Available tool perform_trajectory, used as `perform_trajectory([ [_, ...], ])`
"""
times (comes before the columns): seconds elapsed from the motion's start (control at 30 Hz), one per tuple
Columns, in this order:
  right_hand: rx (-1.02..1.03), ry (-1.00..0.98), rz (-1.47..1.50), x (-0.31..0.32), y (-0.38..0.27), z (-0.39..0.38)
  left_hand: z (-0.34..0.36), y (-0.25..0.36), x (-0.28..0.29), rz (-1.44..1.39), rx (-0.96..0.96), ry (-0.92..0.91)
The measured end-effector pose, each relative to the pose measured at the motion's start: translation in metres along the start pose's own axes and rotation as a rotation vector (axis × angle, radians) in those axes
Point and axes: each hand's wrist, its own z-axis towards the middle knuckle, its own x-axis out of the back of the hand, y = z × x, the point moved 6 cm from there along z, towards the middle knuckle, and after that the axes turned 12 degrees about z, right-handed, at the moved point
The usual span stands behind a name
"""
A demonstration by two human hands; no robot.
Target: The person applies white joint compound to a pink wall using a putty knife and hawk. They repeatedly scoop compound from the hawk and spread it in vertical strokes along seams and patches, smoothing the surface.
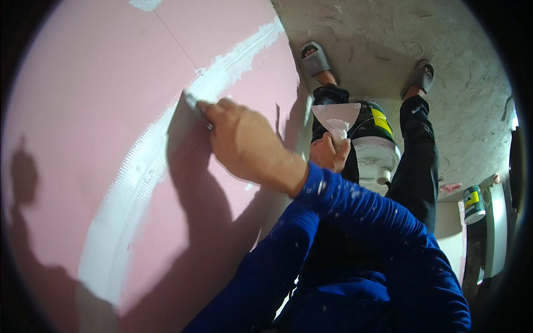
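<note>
My right hand (247,144) crosses leftward, closed round a putty knife (197,105) that touches a white band of compound and mesh tape (130,194) running up the pink wall board (72,127). Below that arm, my left hand (330,152) grips a wider putty knife (335,114) with a lump of white compound on its blade and handle area. The handle is mostly hidden in the fingers. A dark shadow of the hand and arm falls across the board.
A green and yellow bucket (372,122) stands between my legs in grey slides (313,58) on the grey concrete floor (366,33). At the right are a small bucket (473,205), a long pale panel-like object (496,233) and a small pinkish scrap (449,187).
</note>
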Motion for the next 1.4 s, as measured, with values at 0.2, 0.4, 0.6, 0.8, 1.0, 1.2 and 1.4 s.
perform_trajectory([
  [0.2, 0.094, -0.08, 0.004, 0.005, -0.026, -0.023, -0.003, -0.001, -0.009, 0.011, -0.003, -0.003],
  [0.4, 0.335, 0.007, -0.208, 0.051, 0.042, 0.021, -0.014, -0.057, -0.083, -0.201, 0.035, -0.221],
  [0.6, 0.531, 0.055, -0.304, 0.026, 0.067, 0.041, -0.023, -0.076, -0.107, -0.018, -0.04, -0.051],
  [0.8, 0.341, 0.106, -0.17, 0.004, 0.077, 0.024, -0.015, -0.032, -0.032, -0.153, 0.07, 0.112],
  [1.0, 0.097, -0.045, -0.267, 0.015, 0.091, -0.019, -0.007, -0.005, -0.006, -0.21, 0.055, 0.195],
  [1.2, -0.005, 0.128, -0.012, 0.036, 0.084, 0.023, -0.015, -0.015, -0.025, -0.195, -0.142, 0.277],
  [1.4, -0.066, 0.006, -0.056, 0.03, 0.062, 0.052, -0.016, -0.033, -0.032, -0.112, 0.014, 0.087],
])
